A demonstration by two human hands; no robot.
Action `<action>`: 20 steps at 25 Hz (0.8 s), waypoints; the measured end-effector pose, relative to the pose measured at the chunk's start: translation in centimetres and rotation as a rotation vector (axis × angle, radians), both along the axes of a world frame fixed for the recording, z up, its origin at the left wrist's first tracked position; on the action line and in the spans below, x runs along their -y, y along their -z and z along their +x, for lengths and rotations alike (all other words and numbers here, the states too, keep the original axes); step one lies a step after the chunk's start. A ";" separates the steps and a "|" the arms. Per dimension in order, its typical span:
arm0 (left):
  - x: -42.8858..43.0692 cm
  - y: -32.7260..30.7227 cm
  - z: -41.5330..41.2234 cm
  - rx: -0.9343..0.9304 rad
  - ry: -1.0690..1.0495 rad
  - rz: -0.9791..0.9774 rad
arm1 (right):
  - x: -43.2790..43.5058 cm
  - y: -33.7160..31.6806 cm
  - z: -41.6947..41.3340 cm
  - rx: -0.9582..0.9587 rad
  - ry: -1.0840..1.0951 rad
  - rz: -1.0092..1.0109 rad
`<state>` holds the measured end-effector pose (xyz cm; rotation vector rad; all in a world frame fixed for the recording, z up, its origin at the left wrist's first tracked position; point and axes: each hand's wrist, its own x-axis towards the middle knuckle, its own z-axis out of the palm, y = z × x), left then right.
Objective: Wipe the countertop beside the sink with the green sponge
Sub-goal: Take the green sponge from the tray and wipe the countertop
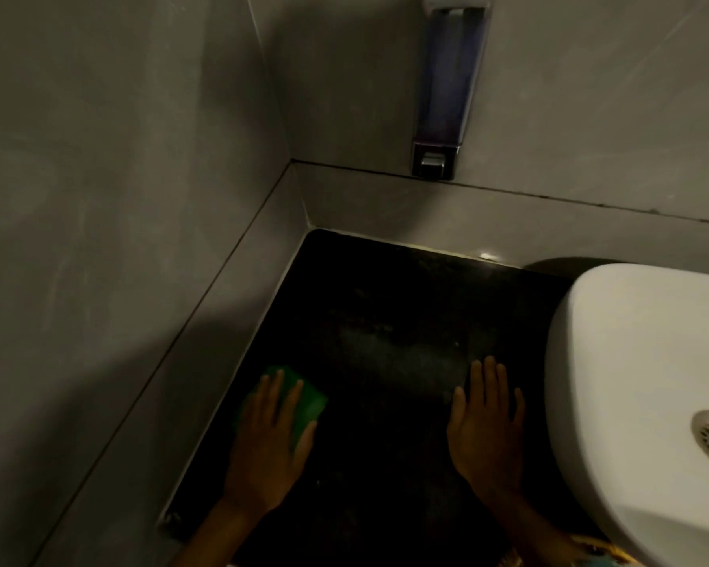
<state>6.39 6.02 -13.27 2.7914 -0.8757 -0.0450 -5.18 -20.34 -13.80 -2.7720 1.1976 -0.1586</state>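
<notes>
Head view: my left hand (269, 437) lies flat, fingers straight, pressing the green sponge (310, 399) on the dark bench (385, 313) near the left wall (99, 239). My right hand (486, 431) rests flat, empty, beside the sink (631, 362).

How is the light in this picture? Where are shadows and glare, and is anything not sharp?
Head view: dim overall, the black countertop nearly lost in darkness, one small glare spot at its back edge near the white sink. Head view: a broad shadow crosses the left wall. Head view: soft everywhere; the left hand on the green sponge and the right hand look slightly blurred.
</notes>
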 end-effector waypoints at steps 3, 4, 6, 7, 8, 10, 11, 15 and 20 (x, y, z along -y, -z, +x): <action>1.4 -0.5 4.6 0.009 -0.071 -0.028 | 0.0 0.1 0.2 -0.002 0.022 0.018; 3.2 -0.6 6.0 0.004 -0.076 -0.044 | 0.0 0.2 0.2 -0.009 0.021 0.031; 7.4 -0.5 8.7 0.007 -0.070 -0.058 | 0.2 0.6 0.3 -0.007 0.025 0.046; 9.7 -0.5 9.9 -0.005 -0.069 -0.052 | 0.3 0.7 0.4 0.003 0.029 0.045; 11.9 -0.3 10.8 -0.015 -0.068 -0.045 | 0.3 0.8 0.4 0.010 0.031 0.039; 16.1 0.1 11.2 -0.020 -0.058 -0.039 | 0.3 1.1 0.3 0.025 0.018 0.030; 17.8 0.3 10.3 -0.027 -0.051 -0.044 | 0.4 1.3 0.3 0.031 0.012 0.033; 21.3 0.8 4.5 -0.073 0.036 -0.041 | 0.6 1.8 0.2 0.060 -0.012 0.039; 19.7 -2.9 3.5 -0.206 0.069 0.025 | 0.6 -0.3 0.4 0.066 -0.032 0.197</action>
